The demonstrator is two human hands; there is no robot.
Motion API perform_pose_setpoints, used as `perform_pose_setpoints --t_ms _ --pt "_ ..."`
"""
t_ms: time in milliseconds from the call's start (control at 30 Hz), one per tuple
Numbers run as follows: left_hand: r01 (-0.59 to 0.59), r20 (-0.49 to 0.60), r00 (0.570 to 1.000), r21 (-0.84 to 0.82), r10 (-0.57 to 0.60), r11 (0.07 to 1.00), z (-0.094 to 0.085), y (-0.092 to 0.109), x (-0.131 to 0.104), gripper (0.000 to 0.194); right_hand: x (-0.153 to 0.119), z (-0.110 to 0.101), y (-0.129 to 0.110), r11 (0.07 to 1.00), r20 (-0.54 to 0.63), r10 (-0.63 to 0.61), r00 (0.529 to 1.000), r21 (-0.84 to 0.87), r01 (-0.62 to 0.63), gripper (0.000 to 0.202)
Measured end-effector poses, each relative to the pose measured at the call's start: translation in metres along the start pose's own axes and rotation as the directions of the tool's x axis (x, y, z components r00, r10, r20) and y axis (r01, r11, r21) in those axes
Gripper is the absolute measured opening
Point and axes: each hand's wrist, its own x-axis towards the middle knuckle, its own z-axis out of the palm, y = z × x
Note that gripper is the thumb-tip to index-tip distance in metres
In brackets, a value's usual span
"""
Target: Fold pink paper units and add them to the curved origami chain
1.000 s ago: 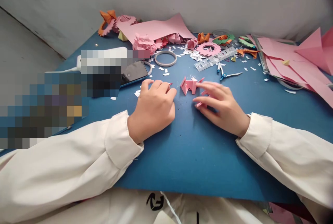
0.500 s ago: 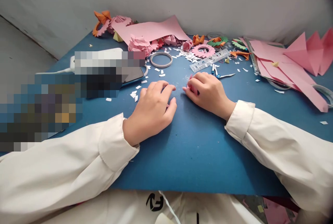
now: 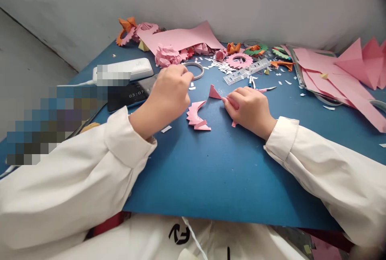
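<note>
My left hand (image 3: 169, 97) hangs over the table's left side, fingers curled together, hiding part of a tape roll (image 3: 197, 69). Whether anything is in its fingertips is hidden. On the right, my right hand (image 3: 250, 109) is closed on pink folded paper; most of it is covered by the fingers and a small tip shows below them. A pink paper triangle (image 3: 214, 92) stands out just beyond its fingertips; I cannot tell if they touch it. Between the hands, a curved chain of pink folded paper pieces (image 3: 196, 118) lies on the blue table (image 3: 211, 179).
A white power bank (image 3: 141, 67) and a phone (image 3: 123, 97) lie left. Pink sheets (image 3: 325, 71) are stacked right. Along the wall are paper flowers (image 3: 167, 54), a toothed pink paper ring (image 3: 239, 60), white scraps (image 3: 223, 66) and a clear ruler (image 3: 247, 71).
My left hand has moved up and left, its fingers curling in. The curved pink chain now shows between the hands, and a pink triangle shows beyond my right hand, which stays nearly in place.
</note>
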Motion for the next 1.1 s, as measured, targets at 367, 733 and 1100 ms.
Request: perform_pose_setpoints --t_ms 367,733,1100 --pt "-0.05 0.119 0.992 0.109 0.037 0.993 0.041 -0.015 0.05 0.02 -0.022 -0.038 -0.045 0.884 -0.022 -0.467 0.884 0.017 0.467 0.037" --pt "-0.177 -0.061 0.983 -0.07 0.173 0.982 0.0 0.022 -0.004 0.029 -0.04 -0.047 -0.038 0.766 -0.057 -0.61 0.79 0.212 0.607 0.02" --pt "-0.379 -0.141 0.925 -0.341 0.352 0.86 0.001 0.042 -0.03 0.02 -0.056 -0.067 -0.041 0.938 -0.331 -0.153 0.931 0.25 0.242 0.019"
